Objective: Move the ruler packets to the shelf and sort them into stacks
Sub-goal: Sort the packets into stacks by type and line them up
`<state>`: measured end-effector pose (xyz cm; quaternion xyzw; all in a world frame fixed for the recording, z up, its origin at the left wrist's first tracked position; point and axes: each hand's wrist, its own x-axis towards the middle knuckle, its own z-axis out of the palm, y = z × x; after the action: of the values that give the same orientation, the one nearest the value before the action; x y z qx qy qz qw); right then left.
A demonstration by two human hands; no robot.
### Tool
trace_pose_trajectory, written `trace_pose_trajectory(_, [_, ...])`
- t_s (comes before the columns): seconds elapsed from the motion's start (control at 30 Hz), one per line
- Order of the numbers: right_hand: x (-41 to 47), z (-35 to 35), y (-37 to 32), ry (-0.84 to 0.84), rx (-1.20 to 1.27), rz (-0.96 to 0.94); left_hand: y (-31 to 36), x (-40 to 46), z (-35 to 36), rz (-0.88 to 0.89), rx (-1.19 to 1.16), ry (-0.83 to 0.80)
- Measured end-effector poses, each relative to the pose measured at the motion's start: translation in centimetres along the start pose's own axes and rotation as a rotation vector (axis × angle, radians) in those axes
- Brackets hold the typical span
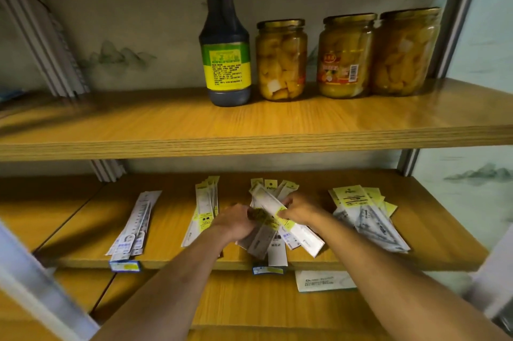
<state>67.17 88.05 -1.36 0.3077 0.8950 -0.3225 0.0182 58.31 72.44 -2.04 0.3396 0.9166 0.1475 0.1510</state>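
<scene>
Fingers of both my hands are curling around one bundle of ruler packets (pixel 273 218): my right hand (pixel 301 208) is pinching a long white-and-yellow packet near its middle, thumb on top, while my left hand (pixel 236 222) is gripping the fanned bunch from its left side. I am holding this bundle just above the lower shelf (pixel 433 229), over the middle pile there.

These packets are looking light, flat and thin, stiff along their length because of the rulers inside, and sleeved in glossy plastic, so I am judging them slippery against each other and likely to fan out. I am thinking the best hold is across the width near the middle, squeezing the flat faces together, not at the hanging tabs.

Left of the bundle a narrow yellow-tabbed stack (pixel 205 207) is lying on the same shelf; further left a white ruler stack (pixel 136 225) is lying; right of the bundle, a stack with set squares (pixel 363 215) is resting. Above the bundle, on the upper shelf (pixel 166 124), a dark sauce bottle (pixel 226 43) and three jars of yellow fruit (pixel 347 54) are standing.
</scene>
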Motion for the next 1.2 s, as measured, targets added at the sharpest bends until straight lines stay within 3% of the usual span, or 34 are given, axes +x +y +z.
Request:
trace_pose_trajectory(0.2, [-0.5,-1.5,1.5,0.112,0.172,0.004,0.8,0.7,0.4,-0.05,0.025,0.013])
trace_pose_trajectory(0.43, [-1.1,-3.3,2.6,0.189,0.126,0.012,3.6,1.6,0.9,-0.122,0.035,0.06])
trace_pose_trajectory(0.77, [-1.9,-3.6,4.2,0.238,0.276,0.06,3.7,1.0,0.6,-0.15,-0.002,0.082])
trace_pose_trajectory(0.87, [-2.4,-3.5,4.1,0.251,0.341,0.039,3.3,1.2,0.3,-0.115,-0.122,0.037])
trace_pose_trajectory(0.97, [-2.5,-3.3,4.2,0.249,0.448,0.015,2.7,1.3,-0.1,-0.118,-0.397,-0.009])
trace_pose_trajectory(1.07, [-2.4,-2.9,3.8,0.242,0.51,-0.005,1.8,0.7,-1.3,-0.168,-0.591,0.035])
trace_pose_trajectory(1.2, [-2.3,-1.7,1.6,0.189,0.548,-0.055,-1.5,-0.6,-3.8,-0.242,-0.562,0.103])
